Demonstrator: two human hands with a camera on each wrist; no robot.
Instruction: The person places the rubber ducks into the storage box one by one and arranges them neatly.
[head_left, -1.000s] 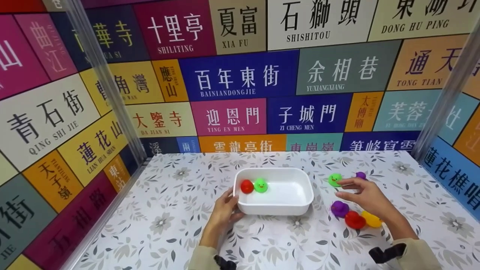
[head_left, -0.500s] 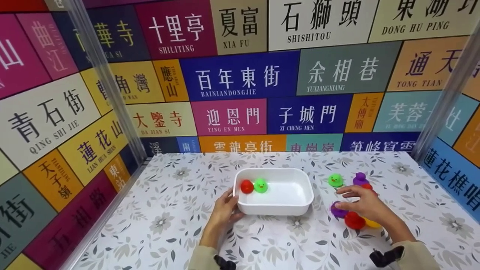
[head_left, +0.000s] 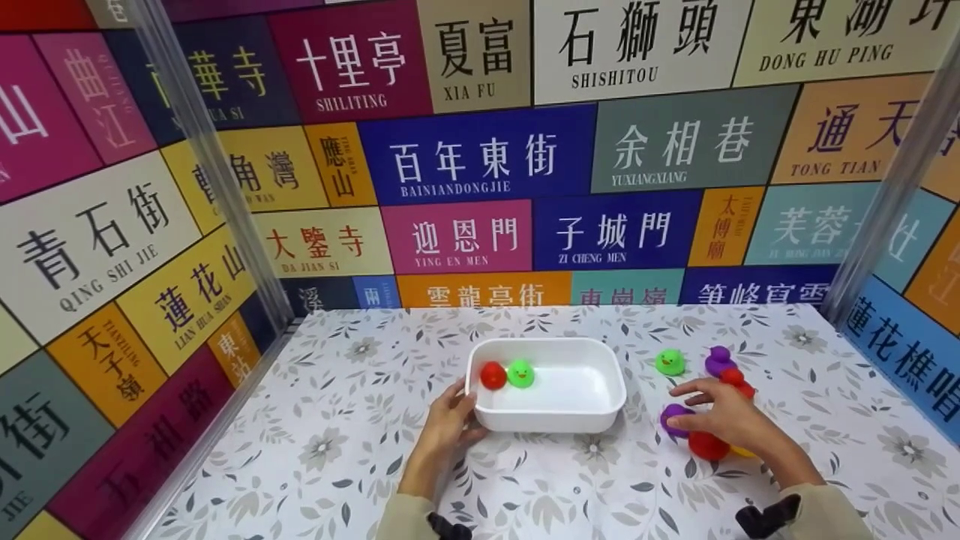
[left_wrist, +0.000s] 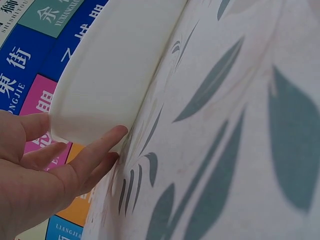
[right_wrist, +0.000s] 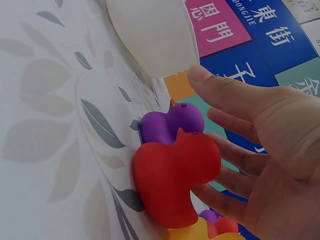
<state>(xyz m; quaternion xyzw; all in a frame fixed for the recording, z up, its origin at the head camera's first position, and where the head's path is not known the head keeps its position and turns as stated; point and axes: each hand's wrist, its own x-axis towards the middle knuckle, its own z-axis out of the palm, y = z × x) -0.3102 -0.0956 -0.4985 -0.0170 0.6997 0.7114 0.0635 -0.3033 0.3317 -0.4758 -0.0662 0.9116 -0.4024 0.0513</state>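
A white plastic tub (head_left: 546, 420) stands on the table, holding a red toy (head_left: 493, 375) and a green rubber duck (head_left: 520, 373) at its left end. My left hand (head_left: 448, 421) touches the tub's left end, fingers fairly straight along the wall in the left wrist view. Right of the tub, my right hand (head_left: 724, 411) hovers with thumb and fingers parted over a purple rubber duck (head_left: 676, 421). Close beside that duck sits a red rubber duck (right_wrist: 167, 185), partly under the hand. A yellow toy (right_wrist: 207, 230) is mostly hidden behind it.
Farther back on the right are another green duck (head_left: 670, 362), a second purple duck (head_left: 719, 361) and a second red duck (head_left: 738, 382). The table (head_left: 300, 480) has a leaf-patterned cover. Sign-printed panels (head_left: 457, 232) wall it at the back and sides.
My right hand has come back toward me, from beside the loose green duck to over the nearer purple duck. The far red duck has come into view. My left hand and the tub stay put.
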